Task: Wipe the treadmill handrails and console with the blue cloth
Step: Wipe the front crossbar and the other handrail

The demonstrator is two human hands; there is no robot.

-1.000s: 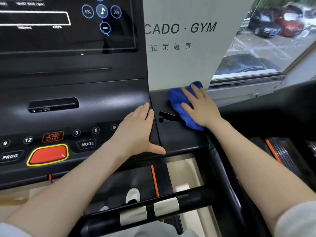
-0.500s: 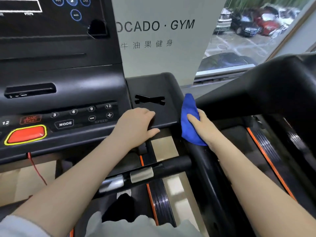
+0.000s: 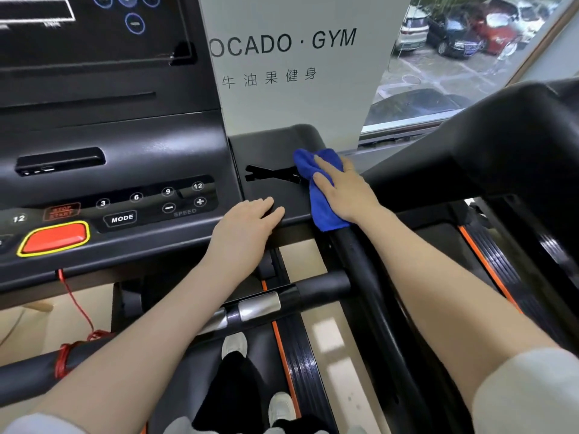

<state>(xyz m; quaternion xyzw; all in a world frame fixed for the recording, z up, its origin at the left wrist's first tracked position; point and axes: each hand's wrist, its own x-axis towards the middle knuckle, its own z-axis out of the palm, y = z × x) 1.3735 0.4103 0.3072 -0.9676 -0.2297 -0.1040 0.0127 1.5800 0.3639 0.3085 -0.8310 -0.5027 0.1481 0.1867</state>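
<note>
Right hand pressing the blue cloth flat-fingered onto the treadmill console right shelf, left hand resting relaxed on the console's front edge, gym sign and window standing behind the console

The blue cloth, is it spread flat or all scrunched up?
Scrunched up. The blue cloth is bunched in folds under the right hand, which presses it onto the black treadmill console.

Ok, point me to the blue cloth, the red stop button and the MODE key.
blue cloth [image 3: 322, 211]: head view, on the lower fold below the right hand.
red stop button [image 3: 54, 239]: head view, middle of its red face.
MODE key [image 3: 121, 218]: head view, on the printed label.
</note>
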